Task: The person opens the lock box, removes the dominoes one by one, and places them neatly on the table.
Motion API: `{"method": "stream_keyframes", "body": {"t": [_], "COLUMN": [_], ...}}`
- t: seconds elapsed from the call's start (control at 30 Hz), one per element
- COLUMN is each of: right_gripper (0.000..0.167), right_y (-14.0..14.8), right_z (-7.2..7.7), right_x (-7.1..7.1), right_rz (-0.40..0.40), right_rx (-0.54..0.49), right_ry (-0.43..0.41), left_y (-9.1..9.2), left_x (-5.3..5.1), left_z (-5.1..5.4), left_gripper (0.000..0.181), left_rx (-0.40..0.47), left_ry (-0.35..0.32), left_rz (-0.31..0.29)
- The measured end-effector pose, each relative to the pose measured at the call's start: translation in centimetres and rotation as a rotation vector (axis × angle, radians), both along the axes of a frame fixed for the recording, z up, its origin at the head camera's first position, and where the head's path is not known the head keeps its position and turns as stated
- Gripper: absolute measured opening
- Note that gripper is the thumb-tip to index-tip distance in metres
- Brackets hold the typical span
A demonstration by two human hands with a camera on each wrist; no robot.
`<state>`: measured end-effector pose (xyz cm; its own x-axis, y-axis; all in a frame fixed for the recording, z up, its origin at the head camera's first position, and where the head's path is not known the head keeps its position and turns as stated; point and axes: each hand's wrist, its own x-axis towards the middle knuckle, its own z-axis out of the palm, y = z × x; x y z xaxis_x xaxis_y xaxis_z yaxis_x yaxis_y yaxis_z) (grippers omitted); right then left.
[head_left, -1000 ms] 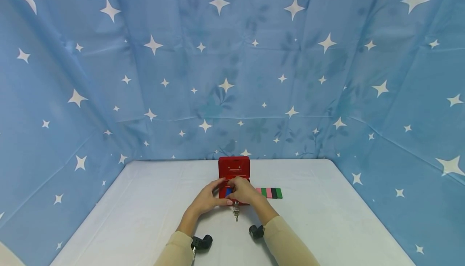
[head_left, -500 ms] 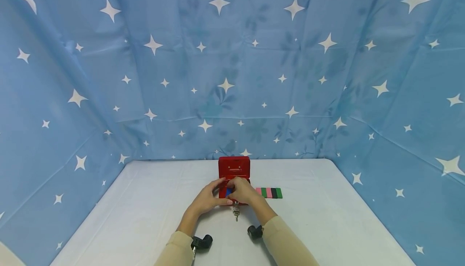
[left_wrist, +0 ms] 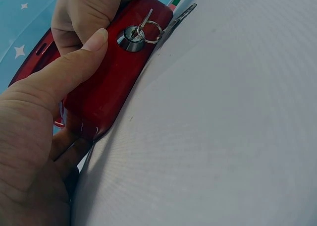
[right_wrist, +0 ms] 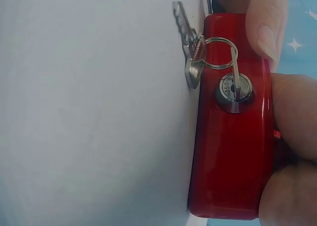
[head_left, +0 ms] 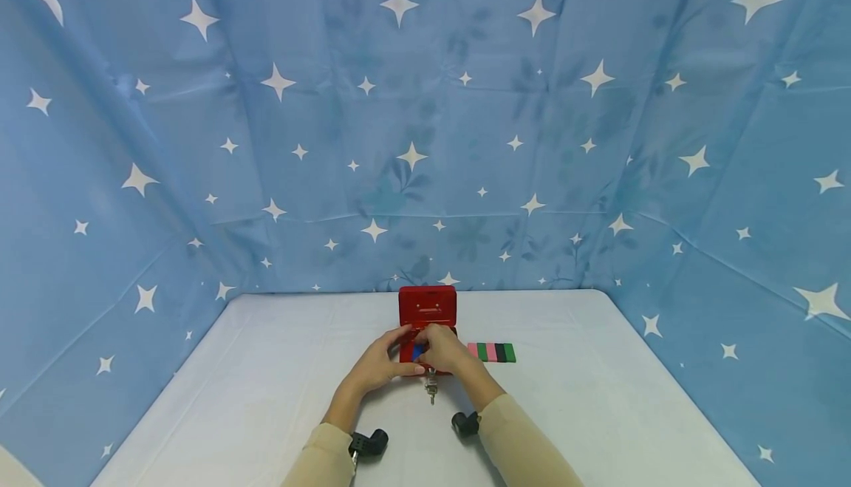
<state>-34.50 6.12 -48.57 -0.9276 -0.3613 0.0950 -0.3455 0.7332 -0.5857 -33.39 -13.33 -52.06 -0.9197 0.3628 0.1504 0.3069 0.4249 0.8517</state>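
A small red metal cash box (head_left: 428, 304) stands on the table with its lid raised at the back. My left hand (head_left: 380, 363) holds the box's left side, its thumb (left_wrist: 74, 70) along the front edge and its fingers round the side. Over the open box, my right hand (head_left: 444, 349) reaches in with bent fingers; their tips are hidden behind the front wall in the right wrist view. A blue piece (head_left: 417, 352) shows inside, beside those fingers; whether they pinch it is unclear. A key sits in the front lock (right_wrist: 235, 91), with another key (right_wrist: 190, 55) on its ring.
A row of flat pink, green and black pieces (head_left: 492, 352) lies just right of the box. A white cloth covers the table (head_left: 279, 369). Blue star-patterned curtains (head_left: 425, 140) surround the table at the back and sides.
My right hand and wrist have shifted very slightly left while staying in the box. My left hand keeps its hold; the box and the coloured row stay put.
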Motion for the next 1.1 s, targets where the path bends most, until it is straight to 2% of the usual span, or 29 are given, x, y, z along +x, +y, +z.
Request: {"method": "stream_keyframes", "body": {"t": [0.4, 0.83, 1.1], "right_gripper": [0.032, 0.034, 0.03], "right_y": [0.0, -0.22, 0.06], "right_z": [-0.03, 0.07, -0.28], "right_x": [-0.16, 0.05, -0.06], "right_rz": [-0.004, -0.029, -0.007], "right_rx": [0.0, 0.022, 0.049], "right_ry": [0.034, 0.017, 0.027], "left_y": [-0.01, -0.05, 0.03], "left_x": [-0.06, -0.11, -0.11], "left_z": [0.14, -0.17, -0.13], "left_gripper": [0.094, 0.093, 0.094], "left_rx": [0.003, 0.0, -0.004], "left_ry": [0.001, 0.007, 0.009], "left_rz": [-0.005, -0.003, 0.0]}}
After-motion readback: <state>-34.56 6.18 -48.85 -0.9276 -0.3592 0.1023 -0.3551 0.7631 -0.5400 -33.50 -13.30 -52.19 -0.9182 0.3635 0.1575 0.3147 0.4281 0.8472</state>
